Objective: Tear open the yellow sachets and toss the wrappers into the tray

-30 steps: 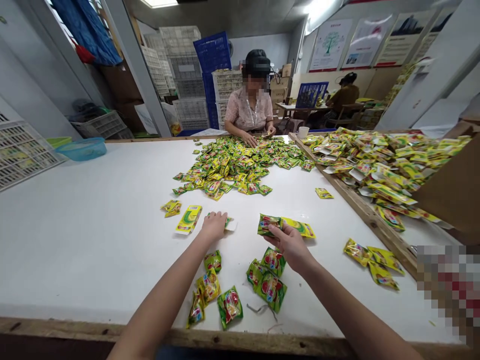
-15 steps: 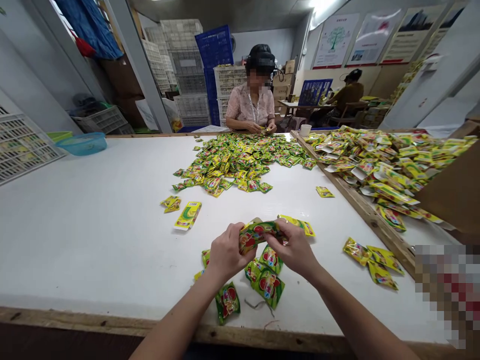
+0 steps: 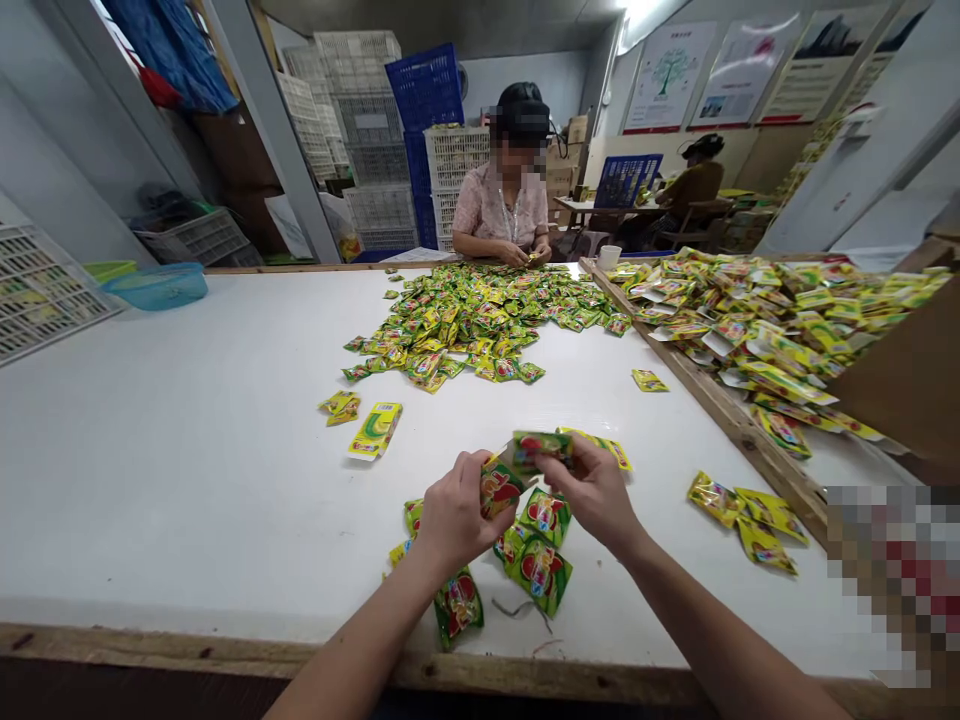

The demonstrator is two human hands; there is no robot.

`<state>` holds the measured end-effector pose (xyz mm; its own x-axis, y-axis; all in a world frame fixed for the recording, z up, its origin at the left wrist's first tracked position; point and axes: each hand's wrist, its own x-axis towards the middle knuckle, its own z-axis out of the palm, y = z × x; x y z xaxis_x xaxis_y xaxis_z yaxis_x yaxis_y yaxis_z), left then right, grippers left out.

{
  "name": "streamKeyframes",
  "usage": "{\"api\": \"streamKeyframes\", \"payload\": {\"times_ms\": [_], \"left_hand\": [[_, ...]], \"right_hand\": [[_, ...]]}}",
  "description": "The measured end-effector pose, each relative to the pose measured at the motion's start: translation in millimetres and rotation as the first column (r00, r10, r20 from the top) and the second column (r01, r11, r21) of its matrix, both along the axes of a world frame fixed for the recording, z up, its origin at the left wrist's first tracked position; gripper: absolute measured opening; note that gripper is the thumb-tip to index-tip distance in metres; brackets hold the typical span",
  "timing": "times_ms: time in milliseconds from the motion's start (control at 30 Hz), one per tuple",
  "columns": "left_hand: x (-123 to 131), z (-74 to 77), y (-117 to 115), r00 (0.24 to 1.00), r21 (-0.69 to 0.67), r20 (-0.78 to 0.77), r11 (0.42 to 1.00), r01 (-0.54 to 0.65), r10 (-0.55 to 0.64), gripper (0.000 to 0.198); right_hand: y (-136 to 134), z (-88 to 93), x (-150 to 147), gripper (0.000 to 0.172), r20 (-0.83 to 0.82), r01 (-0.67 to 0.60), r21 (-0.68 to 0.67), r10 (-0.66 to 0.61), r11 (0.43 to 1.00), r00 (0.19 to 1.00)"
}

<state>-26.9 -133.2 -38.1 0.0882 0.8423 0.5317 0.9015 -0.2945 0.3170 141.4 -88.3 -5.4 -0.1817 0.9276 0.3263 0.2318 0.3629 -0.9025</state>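
Near the front middle of the white table [image 3: 225, 450], my left hand [image 3: 461, 505] grips a small green and red box [image 3: 499, 487] with its flap toward the right. My right hand [image 3: 592, 490] pinches a green packet [image 3: 541, 451] just above and beside that box. Several green packets with red fruit prints [image 3: 541, 572] lie below my hands, one partly under my left wrist. A flat yellow box [image 3: 376, 431] rests to the left, and another yellow box [image 3: 607, 448] is partly hidden behind my right hand.
A large heap of packets [image 3: 480, 320] covers the table's far middle, with a person [image 3: 502, 210] behind it. Right of a wooden divider [image 3: 720, 420] lie many small boxes [image 3: 787, 320]. Loose yellow packets [image 3: 750, 515] sit at right; a blue basin [image 3: 159, 286] stands far left.
My hands have moved slightly apart. The green packet in my right hand now shows separate from the box in my left hand, its near end blurred. The person across has the head lowered more.
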Motion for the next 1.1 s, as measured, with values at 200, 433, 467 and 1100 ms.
{"api": "streamKeyframes", "payload": {"times_ms": [200, 433, 467, 1100], "left_hand": [[3, -0.1, 0, 0.998, 0.009, 0.045, 0.999, -0.044, 0.044, 0.042], [0, -2.8, 0, 0.993, -0.114, -0.094, 0.991, 0.064, -0.075, 0.040], [-1, -2.8, 0, 0.990, -0.124, -0.107, 0.989, 0.080, -0.094, 0.040], [-5, 5.1, 2, 0.945, -0.062, 0.308, 0.989, 0.133, -0.108, 0.051]], "right_hand": [[-6, 0.7, -5, 0.013, 0.082, 0.003, 0.191, -0.020, 0.982, 0.996], [3, 10.0, 5, 0.009, 0.253, -0.258, -0.193, 0.302, 0.947, 0.919], [4, 9.2, 6, 0.011, 0.187, -0.291, -0.267, 0.346, 0.919, 0.919], [-7, -4.7, -11, 0.025, 0.223, -0.263, -0.175, 0.298, 0.949, 0.928]]}}
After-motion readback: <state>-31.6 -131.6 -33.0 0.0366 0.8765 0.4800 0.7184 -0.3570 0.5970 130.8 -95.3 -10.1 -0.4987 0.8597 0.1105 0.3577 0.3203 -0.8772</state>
